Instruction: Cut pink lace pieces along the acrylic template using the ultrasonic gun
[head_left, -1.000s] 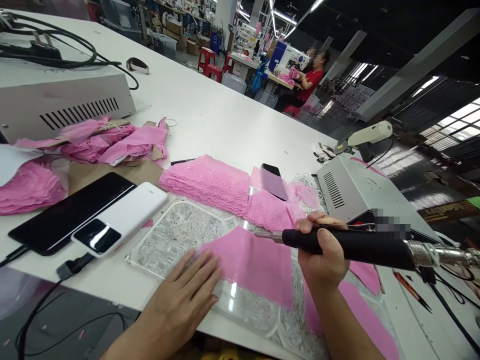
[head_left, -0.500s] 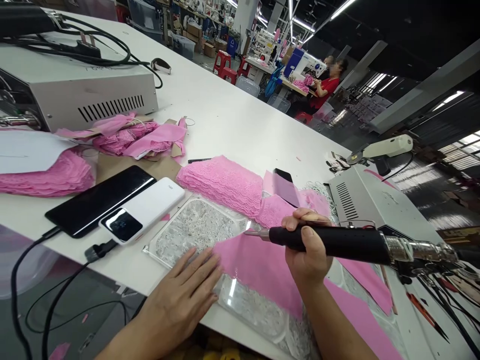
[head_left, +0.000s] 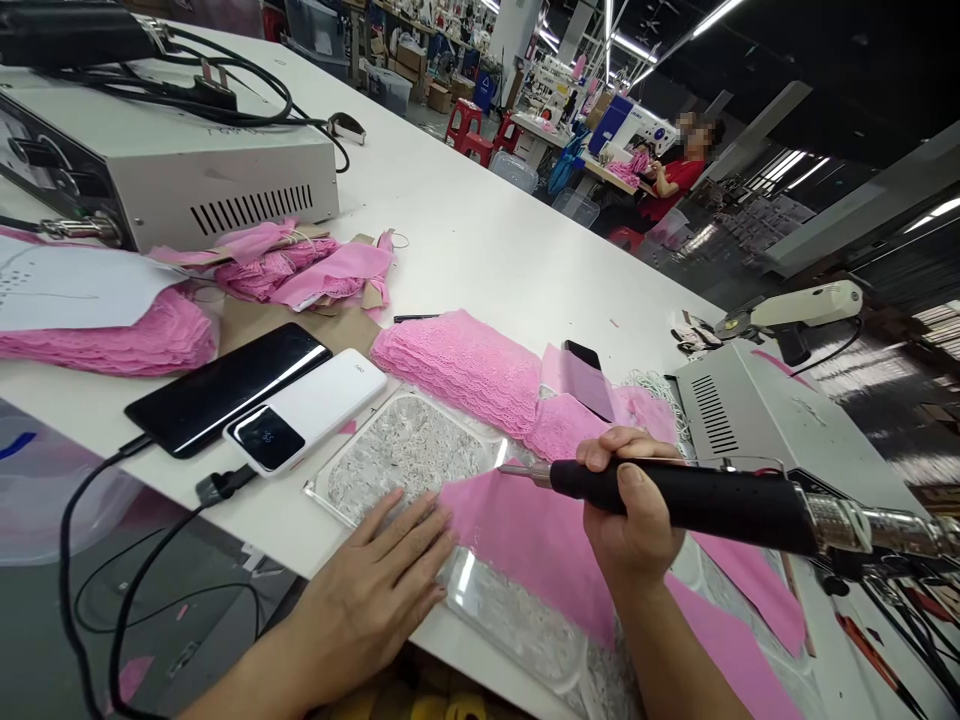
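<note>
— Where is your right hand [head_left: 634, 510]?
— Its grip is clamped on the black cutting tool [head_left: 675, 492], tip at the pink fabric's [head_left: 525, 535] far edge.
— And your left hand [head_left: 379, 590]?
— Flat, fingers apart, pressing that fabric's near corner on the counter [head_left: 465, 240].

Right hand [head_left: 634, 520] gripping black tool [head_left: 690, 495], left hand [head_left: 375, 590] flat on pink fabric [head_left: 525, 535]

Bright overhead strip lighting, glare on the clear plate [head_left: 480, 590], wide-angle bending at edges.
</note>
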